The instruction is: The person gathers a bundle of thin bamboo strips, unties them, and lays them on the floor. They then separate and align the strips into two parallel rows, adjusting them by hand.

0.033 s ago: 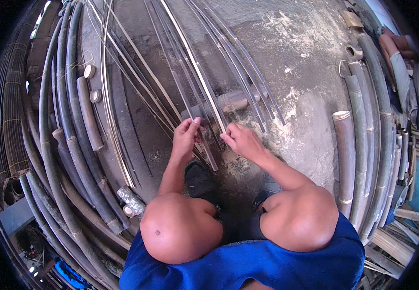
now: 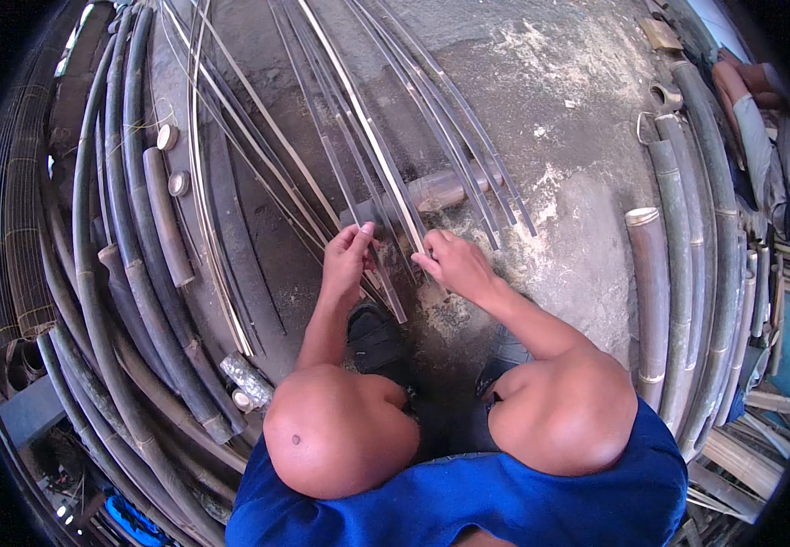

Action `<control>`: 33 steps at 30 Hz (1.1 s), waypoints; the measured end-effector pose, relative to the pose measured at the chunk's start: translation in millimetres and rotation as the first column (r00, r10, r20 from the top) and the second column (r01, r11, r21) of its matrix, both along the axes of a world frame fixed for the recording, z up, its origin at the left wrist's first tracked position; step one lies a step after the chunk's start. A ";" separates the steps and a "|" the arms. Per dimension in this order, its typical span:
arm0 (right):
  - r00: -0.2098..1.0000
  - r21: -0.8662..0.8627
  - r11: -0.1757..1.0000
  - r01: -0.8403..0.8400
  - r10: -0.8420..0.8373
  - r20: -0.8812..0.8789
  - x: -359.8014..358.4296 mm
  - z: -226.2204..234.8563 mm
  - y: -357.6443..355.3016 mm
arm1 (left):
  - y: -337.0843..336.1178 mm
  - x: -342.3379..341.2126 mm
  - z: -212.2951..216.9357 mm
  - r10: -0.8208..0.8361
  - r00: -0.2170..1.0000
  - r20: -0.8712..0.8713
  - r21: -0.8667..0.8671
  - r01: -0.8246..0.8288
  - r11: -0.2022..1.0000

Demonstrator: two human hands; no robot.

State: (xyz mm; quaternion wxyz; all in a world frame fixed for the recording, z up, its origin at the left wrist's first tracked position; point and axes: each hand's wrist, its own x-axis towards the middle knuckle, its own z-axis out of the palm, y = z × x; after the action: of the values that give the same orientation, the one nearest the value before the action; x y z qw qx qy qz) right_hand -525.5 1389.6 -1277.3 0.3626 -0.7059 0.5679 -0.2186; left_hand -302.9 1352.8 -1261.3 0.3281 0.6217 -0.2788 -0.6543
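Observation:
My left hand [image 2: 348,257] pinches a thin dark bamboo strip [image 2: 341,180] between thumb and fingers, just above my left knee. The lower end of that strip runs past the hand toward my shoe. Beside it, my right hand [image 2: 457,266] is closed on the near end of a pale-edged bamboo strip [image 2: 395,187]. Both strips stretch away to the far edge of the view. Under them a short bamboo piece [image 2: 441,189] lies crosswise on the floor. More dark strips [image 2: 468,146] rest over its right part, apart from my hands.
Long bamboo poles [image 2: 126,182] line the left side, near a rolled slatted mat [image 2: 25,201]. On the right stand more bamboo poles [image 2: 678,228] and a cut bamboo tube [image 2: 648,301]. Loose strips [image 2: 222,264] lie left of my hands. Another person's bare leg [image 2: 732,96] shows far right.

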 end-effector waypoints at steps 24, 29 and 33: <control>0.977 0.063 0.975 0.214 -0.212 -0.037 -67.5 18.9 24.5 | -5.0 -17.4 -11.5 -0.046 0.997 -0.063 -0.086 0.041 0.995; 0.941 0.047 0.953 0.301 -0.288 -0.175 -95.4 8.7 9.1 | -10.8 -29.3 -14.8 -0.061 0.994 -0.090 -0.040 0.058 0.998; 0.858 0.584 0.808 0.076 -0.351 0.374 -86.2 31.1 7.3 | -11.3 -34.7 -21.0 -0.058 0.990 -0.126 -0.012 0.057 0.998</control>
State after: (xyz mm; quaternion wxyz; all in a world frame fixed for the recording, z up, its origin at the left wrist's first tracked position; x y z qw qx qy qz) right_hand -611.8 1396.9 -1246.2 0.6468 -0.4272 0.5804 -0.2495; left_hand -337.6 1341.4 -1282.3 0.3285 0.5695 -0.2781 -0.7003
